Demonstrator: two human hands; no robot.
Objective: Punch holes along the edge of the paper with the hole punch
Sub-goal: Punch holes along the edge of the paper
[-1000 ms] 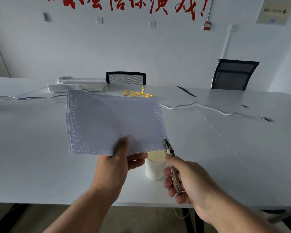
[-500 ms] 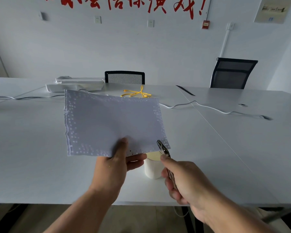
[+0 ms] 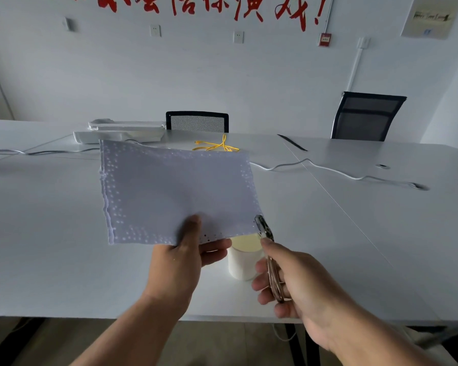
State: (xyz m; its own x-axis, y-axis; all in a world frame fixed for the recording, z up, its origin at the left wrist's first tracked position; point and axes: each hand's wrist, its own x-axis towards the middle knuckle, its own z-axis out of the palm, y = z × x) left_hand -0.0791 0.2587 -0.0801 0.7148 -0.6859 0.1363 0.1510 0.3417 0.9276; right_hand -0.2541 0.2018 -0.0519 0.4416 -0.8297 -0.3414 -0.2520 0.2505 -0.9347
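Note:
A white sheet of paper (image 3: 175, 191) is held up above the table, with rows of small punched holes along all its edges. My left hand (image 3: 181, 257) pinches its near edge, thumb on top. My right hand (image 3: 294, 278) grips the handles of a metal plier-type hole punch (image 3: 266, 233). The punch head touches the paper's near right corner. A white cup (image 3: 242, 260) stands on the table just below that corner, partly hidden by the paper and my fingers.
The white table (image 3: 50, 260) spreads wide, its near edge under my wrists. A yellow cord (image 3: 217, 147), a white cable (image 3: 328, 170) and a white flat device (image 3: 122, 132) lie further back. Two black chairs (image 3: 197, 121) stand behind the table.
The punch head slid left along the near edge, then came back to the paper's near right corner. The paper stays in my left hand.

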